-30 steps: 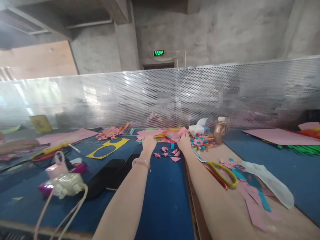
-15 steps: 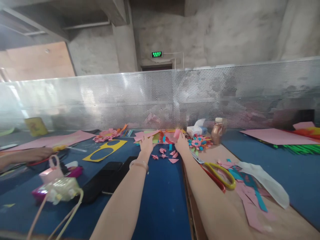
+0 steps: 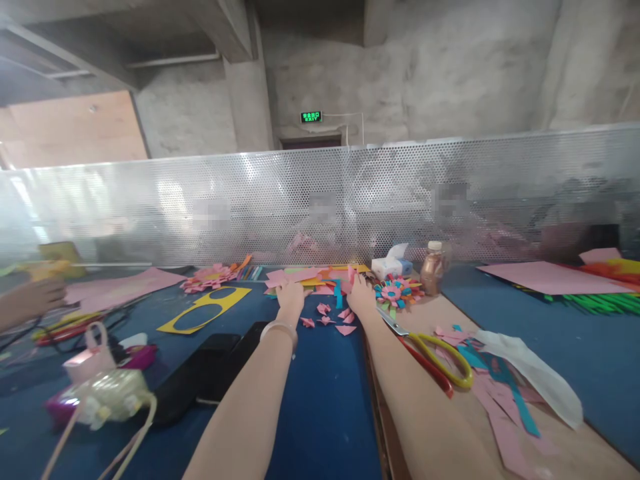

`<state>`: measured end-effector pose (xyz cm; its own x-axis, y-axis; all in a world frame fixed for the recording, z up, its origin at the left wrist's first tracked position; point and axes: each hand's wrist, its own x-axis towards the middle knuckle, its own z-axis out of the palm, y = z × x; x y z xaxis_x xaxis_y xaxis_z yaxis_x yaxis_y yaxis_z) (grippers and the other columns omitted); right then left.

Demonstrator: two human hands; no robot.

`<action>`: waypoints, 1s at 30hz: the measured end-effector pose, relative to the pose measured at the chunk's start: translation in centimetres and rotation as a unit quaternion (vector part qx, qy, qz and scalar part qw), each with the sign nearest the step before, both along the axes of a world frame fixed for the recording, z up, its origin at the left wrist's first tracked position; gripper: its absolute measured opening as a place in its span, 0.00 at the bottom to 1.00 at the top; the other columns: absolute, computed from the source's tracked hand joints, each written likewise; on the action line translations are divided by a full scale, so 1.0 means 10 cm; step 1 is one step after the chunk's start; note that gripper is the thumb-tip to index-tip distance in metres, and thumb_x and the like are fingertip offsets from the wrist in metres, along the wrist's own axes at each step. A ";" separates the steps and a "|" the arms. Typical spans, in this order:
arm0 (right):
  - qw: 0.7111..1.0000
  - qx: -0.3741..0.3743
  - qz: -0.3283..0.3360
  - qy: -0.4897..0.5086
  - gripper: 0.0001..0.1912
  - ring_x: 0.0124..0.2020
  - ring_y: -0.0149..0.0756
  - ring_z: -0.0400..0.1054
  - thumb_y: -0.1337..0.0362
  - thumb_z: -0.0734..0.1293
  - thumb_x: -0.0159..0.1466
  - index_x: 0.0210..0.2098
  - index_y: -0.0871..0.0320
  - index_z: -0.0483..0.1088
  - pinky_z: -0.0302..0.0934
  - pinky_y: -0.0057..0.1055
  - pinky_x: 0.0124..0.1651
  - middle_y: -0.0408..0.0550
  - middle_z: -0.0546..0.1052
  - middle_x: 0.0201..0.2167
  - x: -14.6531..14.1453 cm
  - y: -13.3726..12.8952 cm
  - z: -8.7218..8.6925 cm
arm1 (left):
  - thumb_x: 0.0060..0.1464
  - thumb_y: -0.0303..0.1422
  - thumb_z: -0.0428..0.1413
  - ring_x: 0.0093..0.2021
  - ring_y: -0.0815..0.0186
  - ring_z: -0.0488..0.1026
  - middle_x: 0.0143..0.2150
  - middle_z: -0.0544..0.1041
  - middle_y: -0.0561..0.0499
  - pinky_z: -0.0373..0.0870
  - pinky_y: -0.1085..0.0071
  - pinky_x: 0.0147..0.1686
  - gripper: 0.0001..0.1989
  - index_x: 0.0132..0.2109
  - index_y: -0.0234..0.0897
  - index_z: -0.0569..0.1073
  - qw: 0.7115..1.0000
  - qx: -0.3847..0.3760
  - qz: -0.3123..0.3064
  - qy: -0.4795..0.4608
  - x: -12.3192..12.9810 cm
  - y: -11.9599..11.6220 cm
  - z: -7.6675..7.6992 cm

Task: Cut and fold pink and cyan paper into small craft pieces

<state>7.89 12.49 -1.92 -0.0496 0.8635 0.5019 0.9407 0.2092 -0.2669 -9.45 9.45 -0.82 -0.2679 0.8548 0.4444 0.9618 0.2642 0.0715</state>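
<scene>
Right hand (image 3: 363, 293) pinches pink paper piece (image 3: 351, 274) just beside colored sheets (image 3: 301, 275), left hand (image 3: 291, 295) at their near edge, finger state can't tell; paper likely light, bendy, easily creased, best held by an edge

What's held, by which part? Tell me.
The right hand holds pink paper; by which edge is unclear. Whether the left hand grips anything cannot be told.

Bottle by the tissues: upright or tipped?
Upright: the bottle stands with its pale cap at the top, beside the tissues.
</scene>
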 end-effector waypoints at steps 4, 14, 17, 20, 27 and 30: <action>1.000 0.004 0.002 -0.002 0.22 0.49 0.41 0.57 0.63 0.58 0.61 0.54 0.59 0.54 0.55 0.42 0.48 0.53 0.57 0.54 0.00 -0.02 0.01 | 0.54 0.36 0.49 0.46 0.61 0.66 0.48 0.67 0.45 0.63 0.56 0.44 0.15 0.47 0.33 0.65 1.000 0.018 0.001 0.003 0.01 0.02 0.01; 1.000 0.001 0.003 0.004 0.22 0.49 0.41 0.58 0.64 0.60 0.60 0.53 0.60 0.55 0.56 0.42 0.47 0.53 0.59 0.53 0.00 -0.01 0.02 | 0.54 0.34 0.49 0.42 0.63 0.68 0.46 0.68 0.46 0.67 0.61 0.40 0.14 0.47 0.33 0.65 0.999 0.024 -0.035 -0.015 0.02 0.10 0.05; 1.000 -0.002 0.009 0.013 0.21 0.50 0.41 0.57 0.64 0.60 0.60 0.53 0.60 0.55 0.55 0.42 0.48 0.52 0.57 0.54 0.00 -0.01 0.03 | 0.54 0.34 0.49 0.42 0.63 0.68 0.46 0.68 0.46 0.67 0.61 0.40 0.14 0.47 0.33 0.65 0.998 0.023 -0.055 -0.012 0.01 0.14 0.05; 0.999 -0.011 0.005 0.029 0.21 0.51 0.42 0.56 0.64 0.60 0.60 0.52 0.61 0.56 0.54 0.43 0.49 0.53 0.56 0.55 -0.01 -0.02 0.03 | 0.54 0.34 0.49 0.42 0.63 0.68 0.46 0.68 0.46 0.67 0.61 0.40 0.14 0.47 0.34 0.65 0.997 0.025 -0.067 -0.012 -0.01 0.17 0.05; 0.991 -0.026 -0.029 0.131 0.20 0.54 0.45 0.51 0.64 0.62 0.59 0.50 0.61 0.59 0.50 0.46 0.52 0.53 0.52 0.57 -0.03 -0.15 0.14 | 0.55 0.34 0.49 0.43 0.63 0.68 0.47 0.68 0.46 0.67 0.61 0.41 0.13 0.47 0.34 0.66 0.995 0.027 -0.097 -0.018 -0.02 0.16 0.08; 0.976 -0.041 -0.041 0.212 0.20 0.53 0.44 0.53 0.62 0.59 0.61 0.52 0.60 0.57 0.50 0.49 0.52 0.53 0.56 0.54 -0.02 -0.18 0.37 | 0.55 0.34 0.49 0.43 0.63 0.68 0.47 0.68 0.46 0.67 0.61 0.41 0.14 0.47 0.34 0.65 0.994 0.020 -0.109 -0.021 -0.01 0.13 0.08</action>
<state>7.74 10.74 1.79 0.2177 0.8944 0.3907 0.7545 0.0996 -0.6486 -9.55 10.79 0.01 -0.0972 0.8763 0.4719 0.9918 0.0460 0.1190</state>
